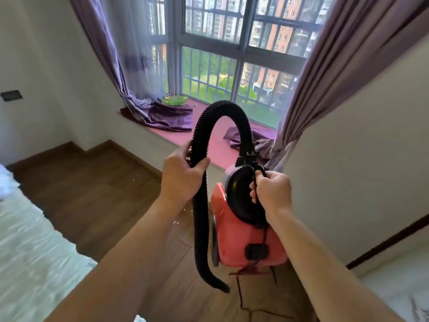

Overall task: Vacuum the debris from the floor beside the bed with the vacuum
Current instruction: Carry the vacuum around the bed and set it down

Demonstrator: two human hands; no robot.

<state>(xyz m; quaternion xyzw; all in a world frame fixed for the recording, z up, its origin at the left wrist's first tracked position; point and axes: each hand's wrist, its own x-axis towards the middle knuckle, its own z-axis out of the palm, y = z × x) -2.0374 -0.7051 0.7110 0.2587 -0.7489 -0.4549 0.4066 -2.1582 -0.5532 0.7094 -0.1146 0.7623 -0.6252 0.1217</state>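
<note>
A small red vacuum [241, 238] with a black round cover hangs in the air in front of me. My right hand [271, 190] grips its black handle at the top. A ribbed black hose [220, 110] arches up from the vacuum and drops down on the left, its nozzle end [220, 285] dangling above the wooden floor [92, 196]. My left hand [183, 173] holds the hose partway down the left side. Pale debris [148, 181] lies scattered on the floor beside the bed [30, 242], with more specks [177, 221] near the hose.
A window seat [218, 140] with purple cloths and a green bowl [174, 99] runs under the barred window. Purple curtains hang at both sides. A white wall [352, 173] stands close on the right. The vacuum's black cord [239, 296] trails to the floor.
</note>
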